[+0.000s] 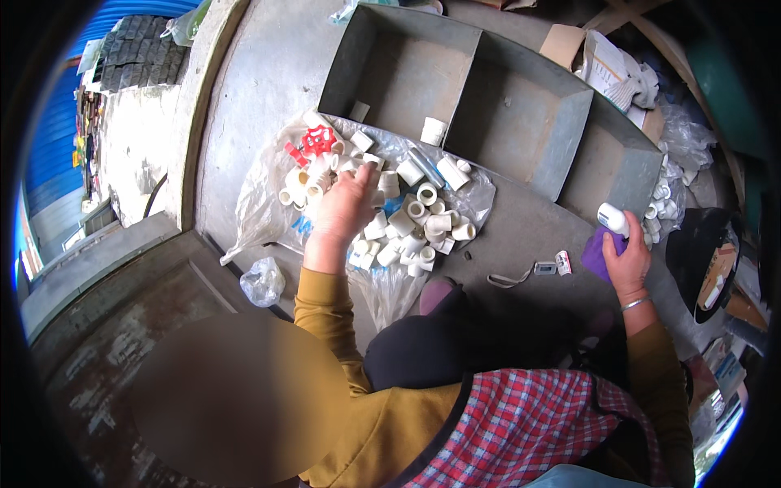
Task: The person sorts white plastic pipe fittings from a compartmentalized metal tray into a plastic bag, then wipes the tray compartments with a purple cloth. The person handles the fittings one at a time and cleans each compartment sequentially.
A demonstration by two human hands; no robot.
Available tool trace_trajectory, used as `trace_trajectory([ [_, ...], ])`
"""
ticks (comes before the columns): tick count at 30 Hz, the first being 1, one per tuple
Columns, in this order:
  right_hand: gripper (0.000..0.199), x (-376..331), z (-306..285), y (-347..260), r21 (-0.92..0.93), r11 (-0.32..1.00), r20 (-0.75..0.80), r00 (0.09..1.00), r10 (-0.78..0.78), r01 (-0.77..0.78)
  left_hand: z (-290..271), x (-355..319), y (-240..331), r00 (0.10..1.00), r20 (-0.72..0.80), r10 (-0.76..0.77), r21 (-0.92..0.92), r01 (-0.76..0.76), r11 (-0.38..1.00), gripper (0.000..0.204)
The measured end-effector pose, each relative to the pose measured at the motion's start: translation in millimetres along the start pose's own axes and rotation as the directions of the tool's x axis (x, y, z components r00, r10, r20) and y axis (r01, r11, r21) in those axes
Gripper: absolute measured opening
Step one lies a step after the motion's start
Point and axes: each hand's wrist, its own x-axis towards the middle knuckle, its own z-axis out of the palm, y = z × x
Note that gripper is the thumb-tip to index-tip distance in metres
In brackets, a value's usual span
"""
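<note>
A person in a mustard-yellow top and red plaid apron crouches over a concrete floor [260,89]. The left hand [342,213], at about 11 o'clock from the apron, rests on a heap of white plastic pipe fittings [411,220], fingers loosely curled together among the pieces; whether they pinch any one fitting cannot be told. The heap lies on a clear plastic sheet [252,211] spread on the floor, dead ahead at 12 o'clock. At 2 o'clock the right hand [628,259], a thin bangle [634,303] at its wrist, grips a purple cloth [598,254], with fingers closed around a single white fitting [613,218] held against it. Between the hands, on the floor, lie a small grey tag-like object [544,267] and a small red-and-white item [563,262]. A crumpled clear bag [263,281] sits at 9 o'clock from the left wrist. Beyond the heap, a red valve handwheel [318,141] tops its far left edge. Farther still, at 12 to 1 o'clock, stands a grey metal bin [521,106] with open compartments, one holding a lone white fitting [433,130].
</note>
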Motion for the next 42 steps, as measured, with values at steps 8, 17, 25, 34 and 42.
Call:
trace_trajectory([
  [8,0.051,-2.6,0.6,3.7,-0.003,1.000,-0.034,0.999,-0.007,0.006,-85.9,55.9,53.1,0.889,-0.436,0.141,0.060,-0.127,0.990,0.033],
  [17,0.055,0.3,1.0,0.7,-0.013,0.997,-0.077,0.994,-0.083,0.082,-37.6,191.7,6.9,0.985,0.172,-0.009,0.311,-0.046,0.949,0.021],
  [25,0.055,-0.1,2.5,-1.0,-0.008,0.993,-0.087,0.989,-0.119,0.119,-39.3,199.1,21.1,0.950,0.235,0.206,0.200,-0.255,0.946,0.036],
  [34,0.053,-0.2,2.6,1.1,0.000,0.996,-0.077,0.993,-0.088,0.088,-38.0,155.1,96.2,0.842,0.515,0.162,-0.444,0.100,0.891,0.024],
  [42,0.053,-0.7,5.4,5.3,-0.009,0.993,-0.101,0.988,-0.121,0.121,-62.4,150.7,77.6,0.955,0.097,0.278,0.017,-0.281,0.959,0.033],
])
